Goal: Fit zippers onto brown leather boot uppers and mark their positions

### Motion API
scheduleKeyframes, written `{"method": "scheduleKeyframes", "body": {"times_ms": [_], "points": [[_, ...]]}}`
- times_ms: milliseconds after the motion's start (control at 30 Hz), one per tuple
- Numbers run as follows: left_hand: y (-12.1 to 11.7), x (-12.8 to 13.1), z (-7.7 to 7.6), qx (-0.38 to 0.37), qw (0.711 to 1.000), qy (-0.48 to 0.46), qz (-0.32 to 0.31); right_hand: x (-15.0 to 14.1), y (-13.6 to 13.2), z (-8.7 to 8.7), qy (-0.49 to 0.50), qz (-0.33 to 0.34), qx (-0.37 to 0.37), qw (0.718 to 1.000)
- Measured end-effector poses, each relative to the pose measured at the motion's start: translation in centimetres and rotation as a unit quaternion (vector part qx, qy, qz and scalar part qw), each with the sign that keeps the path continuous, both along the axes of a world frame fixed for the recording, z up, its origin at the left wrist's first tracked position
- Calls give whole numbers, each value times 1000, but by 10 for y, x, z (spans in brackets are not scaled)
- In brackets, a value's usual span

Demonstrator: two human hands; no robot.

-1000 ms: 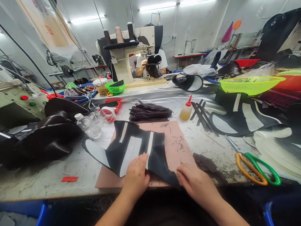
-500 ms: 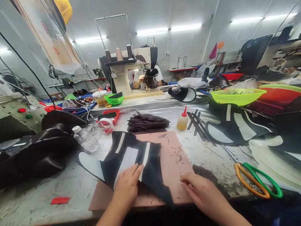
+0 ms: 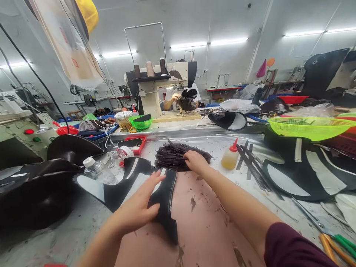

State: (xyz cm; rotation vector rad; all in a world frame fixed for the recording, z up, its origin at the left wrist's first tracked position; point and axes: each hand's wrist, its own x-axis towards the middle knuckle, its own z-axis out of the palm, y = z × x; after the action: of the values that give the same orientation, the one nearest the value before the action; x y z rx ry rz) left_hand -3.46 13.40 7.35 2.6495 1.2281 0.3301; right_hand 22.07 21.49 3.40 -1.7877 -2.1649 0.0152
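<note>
My left hand [image 3: 141, 204] is open, its fingers stretched over a black shoe-upper piece [image 3: 164, 211] with white and pale reinforcement patches. That piece lies on the left part of a pinkish cutting board [image 3: 205, 215]. Farther back, my right hand [image 3: 195, 162] reaches onto a pile of dark thin strips [image 3: 169, 155]. Its fingers are curled in a pinch at the pile's front right, where they meet a dark strip; the fingertips are partly hidden.
A glue bottle [image 3: 230, 155] with a red tip stands right of the pile, near loose strips [image 3: 250, 167]. Scissors [image 3: 325, 237] lie at the right. A clear bottle [image 3: 97, 168] and dark leather pieces [image 3: 41, 193] occupy the left. A person works behind the sewing machine [image 3: 150, 92].
My right hand has moved from the board's right side forward to the strip pile. The black piece has shifted left on the board, with my left hand still over it. The view has shifted.
</note>
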Motion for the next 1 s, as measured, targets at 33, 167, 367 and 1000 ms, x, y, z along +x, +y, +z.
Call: {"method": "scheduleKeyframes", "body": {"times_ms": [33, 167, 367, 1000], "points": [[8, 9, 7, -19, 999, 29, -8, -3, 9, -2, -12, -1, -3, 1000], [57, 44, 10, -38, 986, 161, -34, -9, 25, -9, -69, 6, -26, 997], [121, 82, -23, 17, 980, 185, -66, -8, 27, -12, -123, -5, -44, 991], [158, 91, -47, 44, 973, 212, -77, -16, 42, -17, -92, -7, -82, 992]]}}
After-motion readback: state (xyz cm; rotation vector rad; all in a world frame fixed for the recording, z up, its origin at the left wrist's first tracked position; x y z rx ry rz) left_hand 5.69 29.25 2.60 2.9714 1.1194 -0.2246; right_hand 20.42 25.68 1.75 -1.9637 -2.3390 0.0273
